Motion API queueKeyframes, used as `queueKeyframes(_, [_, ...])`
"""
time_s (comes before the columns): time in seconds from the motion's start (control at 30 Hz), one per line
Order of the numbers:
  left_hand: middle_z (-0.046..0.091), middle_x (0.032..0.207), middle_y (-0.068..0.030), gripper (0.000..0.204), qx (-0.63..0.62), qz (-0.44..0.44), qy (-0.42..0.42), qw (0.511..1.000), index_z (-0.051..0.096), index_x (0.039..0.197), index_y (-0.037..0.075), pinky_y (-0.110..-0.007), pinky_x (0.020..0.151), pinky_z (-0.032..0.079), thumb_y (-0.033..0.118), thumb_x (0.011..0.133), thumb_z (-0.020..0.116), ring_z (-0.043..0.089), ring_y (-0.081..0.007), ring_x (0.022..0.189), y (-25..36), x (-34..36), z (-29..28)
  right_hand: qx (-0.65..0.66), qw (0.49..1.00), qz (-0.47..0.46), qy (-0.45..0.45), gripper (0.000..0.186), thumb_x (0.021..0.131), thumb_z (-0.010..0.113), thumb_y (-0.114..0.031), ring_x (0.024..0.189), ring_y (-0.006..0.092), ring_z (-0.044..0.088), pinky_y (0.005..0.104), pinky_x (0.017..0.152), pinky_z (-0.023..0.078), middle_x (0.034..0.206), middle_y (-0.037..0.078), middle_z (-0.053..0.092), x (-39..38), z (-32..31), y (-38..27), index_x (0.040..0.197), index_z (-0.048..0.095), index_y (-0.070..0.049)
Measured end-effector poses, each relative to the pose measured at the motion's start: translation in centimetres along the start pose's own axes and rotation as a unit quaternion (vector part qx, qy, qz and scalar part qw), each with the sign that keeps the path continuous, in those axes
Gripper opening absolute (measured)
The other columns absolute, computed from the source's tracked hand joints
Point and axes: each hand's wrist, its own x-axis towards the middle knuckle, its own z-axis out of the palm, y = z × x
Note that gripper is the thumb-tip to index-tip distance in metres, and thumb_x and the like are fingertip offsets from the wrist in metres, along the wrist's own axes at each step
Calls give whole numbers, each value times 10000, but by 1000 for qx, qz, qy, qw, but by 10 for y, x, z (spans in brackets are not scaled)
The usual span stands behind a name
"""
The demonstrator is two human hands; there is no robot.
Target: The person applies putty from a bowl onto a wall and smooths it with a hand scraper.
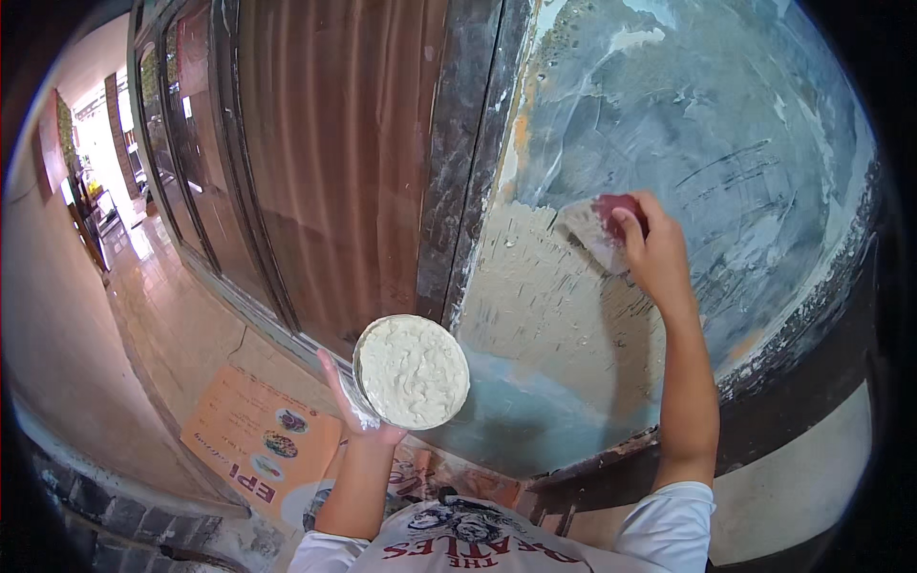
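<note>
My left hand (pixel 363 409) cups a round container from below and its left side; pale putty (pixel 413 371) fills it nearly to the rim. In my right hand (pixel 652 244) is a putty knife (pixel 597 231) with a dark red handle, gripped between thumb and fingers. Its blade lies at the wall, at the upper part of a fresh beige putty patch (pixel 549 296). Around that patch the wall (pixel 688 124) is blue-grey with uneven white smears and scratches. My right arm's shadow falls across the patch.
Left of the wall stands a dark wooden frame (pixel 458 162) with a brown curtained pane (pixel 334 172). An orange printed banner (pixel 258 435) lies on the floor at lower left. A dark ledge (pixel 793 411) borders the wall at right. A tiled passage (pixel 143 267) runs back at far left.
</note>
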Motion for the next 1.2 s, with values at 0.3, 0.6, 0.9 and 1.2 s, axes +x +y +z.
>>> queueKeyframes(0.3, [470, 1483, -188, 1080, -4, -7, -3, 1000, 465, 1451, 46, -570, 1067, 433, 897, 787, 413, 499, -389, 1315, 2, -3, -12, 471, 780, 273, -307, 281, 978, 660, -186, 765, 78, 650, 241, 672, 523, 943, 64, 730, -104, 63, -28, 1164, 660, 26])
queueKeyframes(0.6, [455, 1499, -192, 1056, -33, -18, 19, 999, 477, 1448, 41, -592, 1075, 415, 883, 822, 358, 487, -413, 1320, 6, -14, -16, 502, 724, 408, -241, 248, 996, 620, -138, 796, 98, 663, 248, 728, 543, 977, 70, 715, -190, 83, 21, 1142, 651, 60])
queueKeyframes(0.9, [449, 1504, -186, 1071, -32, -58, -11, 998, 465, 1452, 37, -581, 1075, 419, 890, 811, 372, 481, -402, 1327, -10, -14, -25, 644, 618, 433, -127, 263, 1015, 580, -156, 804, 114, 688, 249, 715, 560, 986, 73, 717, -235, 81, -25, 1184, 607, 43])
queueKeyframes(1.2, [478, 1486, -169, 1034, 9, -17, 36, 999, 501, 1429, 57, -576, 1064, 432, 881, 819, 373, 502, -390, 1311, -22, -8, -16, 608, 631, 475, -78, 311, 1026, 537, -179, 959, 174, 687, 303, 859, 545, 1125, 95, 690, -288, 87, 28, 1248, 595, 31])
